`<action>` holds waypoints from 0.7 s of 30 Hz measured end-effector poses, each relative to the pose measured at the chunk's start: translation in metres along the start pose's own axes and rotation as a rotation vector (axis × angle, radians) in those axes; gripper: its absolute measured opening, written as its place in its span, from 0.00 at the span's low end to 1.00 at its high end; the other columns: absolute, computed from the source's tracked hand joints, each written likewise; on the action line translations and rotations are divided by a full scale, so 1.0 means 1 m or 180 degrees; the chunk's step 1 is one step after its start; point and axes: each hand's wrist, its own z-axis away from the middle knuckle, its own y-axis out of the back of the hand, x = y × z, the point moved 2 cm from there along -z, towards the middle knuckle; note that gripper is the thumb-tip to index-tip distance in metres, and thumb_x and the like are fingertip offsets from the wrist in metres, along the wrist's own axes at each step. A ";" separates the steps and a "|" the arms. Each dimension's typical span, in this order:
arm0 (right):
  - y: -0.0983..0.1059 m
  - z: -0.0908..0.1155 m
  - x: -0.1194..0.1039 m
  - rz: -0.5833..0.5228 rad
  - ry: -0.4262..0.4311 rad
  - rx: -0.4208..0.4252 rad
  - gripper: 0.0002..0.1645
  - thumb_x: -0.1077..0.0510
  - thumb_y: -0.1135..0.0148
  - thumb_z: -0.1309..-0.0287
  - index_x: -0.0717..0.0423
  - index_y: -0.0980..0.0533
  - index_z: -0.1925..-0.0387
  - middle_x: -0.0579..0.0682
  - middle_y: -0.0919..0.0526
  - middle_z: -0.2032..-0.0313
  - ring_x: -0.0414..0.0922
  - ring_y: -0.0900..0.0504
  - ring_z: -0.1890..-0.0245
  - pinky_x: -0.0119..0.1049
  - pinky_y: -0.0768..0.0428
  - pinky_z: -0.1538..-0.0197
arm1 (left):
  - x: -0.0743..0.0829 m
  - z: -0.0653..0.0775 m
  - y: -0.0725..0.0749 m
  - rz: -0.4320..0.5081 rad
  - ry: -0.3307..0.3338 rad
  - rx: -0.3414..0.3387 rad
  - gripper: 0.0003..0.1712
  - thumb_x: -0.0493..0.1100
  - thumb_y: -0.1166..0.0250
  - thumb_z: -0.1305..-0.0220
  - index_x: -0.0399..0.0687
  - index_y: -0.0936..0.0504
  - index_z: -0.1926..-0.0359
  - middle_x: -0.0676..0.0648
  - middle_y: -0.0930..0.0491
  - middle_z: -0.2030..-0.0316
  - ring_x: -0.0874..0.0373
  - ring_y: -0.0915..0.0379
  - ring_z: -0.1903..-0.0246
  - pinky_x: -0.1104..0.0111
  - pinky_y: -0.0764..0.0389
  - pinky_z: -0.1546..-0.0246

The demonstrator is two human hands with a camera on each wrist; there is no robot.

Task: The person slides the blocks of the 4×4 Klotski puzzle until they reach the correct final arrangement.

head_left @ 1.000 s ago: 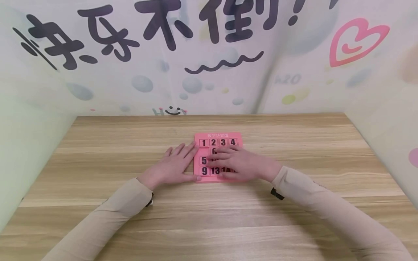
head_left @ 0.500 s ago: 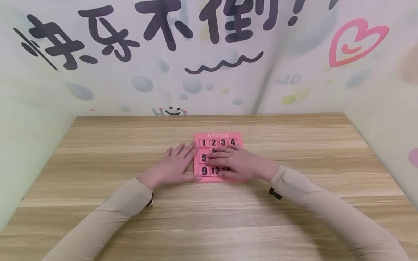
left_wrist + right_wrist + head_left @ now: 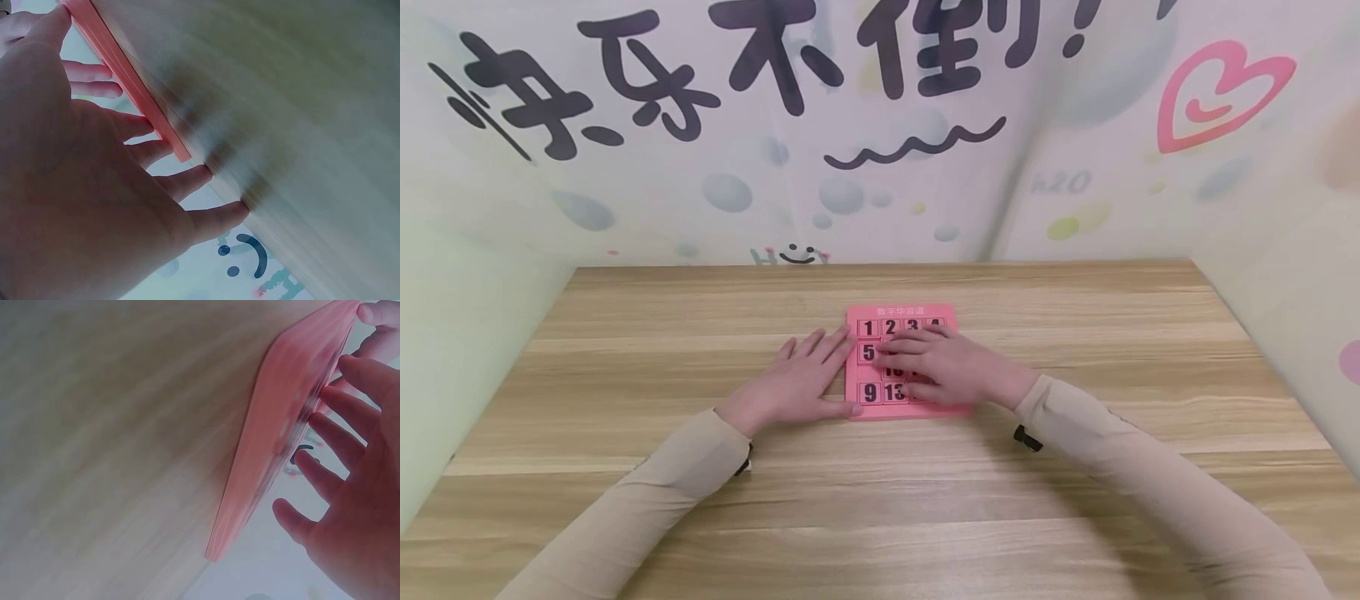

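Note:
A pink number sliding puzzle (image 3: 880, 412) lies flat on the table. Its top row reads 1, 2, 3, 4, the last partly covered. Tile 5 (image 3: 868, 353) sits below the 1, with a vacant slot between it and tile 9 (image 3: 870, 392). My left hand (image 3: 793, 383) is spread along the board's left edge, thumb at the near corner and fingertips at the side. Over the board's right part, my right hand (image 3: 955, 367) has its extended fingers on or just above the tiles, hiding several. In the right wrist view its fingertips meet the puzzle's upper face (image 3: 312, 387).
The wooden table (image 3: 880, 508) extends on all sides of the puzzle. Behind it stands a white wall (image 3: 880, 217) with black lettering and a pink heart (image 3: 1221, 96). Pale side walls bound the table left and right.
Tile 5 has slid up one slot, leaving the space above tile 9 vacant. My right hand has shifted slightly upward over the board. The left hand stays put.

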 end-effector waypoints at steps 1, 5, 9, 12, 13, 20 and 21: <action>0.000 0.000 0.000 -0.0008 -0.0015 -0.0008 0.30 0.46 0.49 0.31 0.45 0.35 0.30 0.47 0.36 0.31 0.52 0.42 0.30 0.58 0.46 0.31 | 0.000 0.000 0.000 -0.0001 -0.0003 0.0003 0.56 0.73 0.48 0.38 0.43 0.56 0.24 0.43 0.65 0.24 0.38 0.67 0.28 0.39 0.62 0.33; 0.000 -0.001 0.002 -0.0032 -0.0062 -0.0027 0.30 0.46 0.49 0.31 0.45 0.35 0.30 0.47 0.37 0.30 0.52 0.44 0.29 0.58 0.47 0.31 | 0.000 0.000 0.000 -0.0004 -0.0001 0.0002 0.56 0.73 0.48 0.38 0.43 0.56 0.24 0.44 0.65 0.24 0.38 0.67 0.28 0.39 0.62 0.33; 0.001 -0.002 0.003 -0.0040 -0.0090 -0.0019 0.30 0.46 0.49 0.31 0.45 0.35 0.30 0.47 0.36 0.30 0.52 0.44 0.29 0.58 0.46 0.31 | 0.000 0.000 0.000 -0.0010 0.0005 -0.0001 0.56 0.73 0.48 0.38 0.44 0.57 0.24 0.44 0.64 0.24 0.39 0.67 0.28 0.39 0.62 0.33; 0.002 -0.003 0.003 -0.0045 -0.0108 -0.0025 0.30 0.46 0.49 0.31 0.45 0.35 0.30 0.48 0.36 0.30 0.52 0.43 0.29 0.59 0.45 0.32 | 0.000 0.000 0.000 -0.0015 -0.0002 0.0003 0.56 0.73 0.48 0.38 0.44 0.57 0.24 0.43 0.64 0.24 0.38 0.67 0.28 0.39 0.62 0.33; 0.002 -0.003 0.003 -0.0045 -0.0116 -0.0031 0.30 0.46 0.49 0.31 0.44 0.35 0.30 0.47 0.37 0.30 0.52 0.43 0.29 0.59 0.45 0.32 | 0.001 0.000 0.000 -0.0018 -0.0004 0.0004 0.56 0.73 0.48 0.38 0.44 0.57 0.24 0.43 0.64 0.24 0.38 0.67 0.28 0.39 0.62 0.33; 0.002 -0.003 0.003 -0.0095 -0.0153 -0.0058 0.30 0.46 0.49 0.30 0.44 0.36 0.30 0.49 0.37 0.30 0.53 0.44 0.29 0.60 0.46 0.32 | 0.000 0.000 0.000 -0.0001 -0.0012 0.0011 0.56 0.73 0.48 0.38 0.44 0.57 0.24 0.44 0.64 0.24 0.38 0.67 0.28 0.39 0.61 0.33; 0.002 -0.003 0.003 -0.0102 -0.0152 -0.0063 0.30 0.46 0.49 0.30 0.44 0.36 0.29 0.49 0.37 0.30 0.53 0.45 0.29 0.60 0.47 0.32 | 0.000 0.000 0.000 0.0002 -0.0014 0.0013 0.56 0.73 0.48 0.38 0.44 0.57 0.24 0.44 0.64 0.24 0.38 0.67 0.28 0.39 0.61 0.33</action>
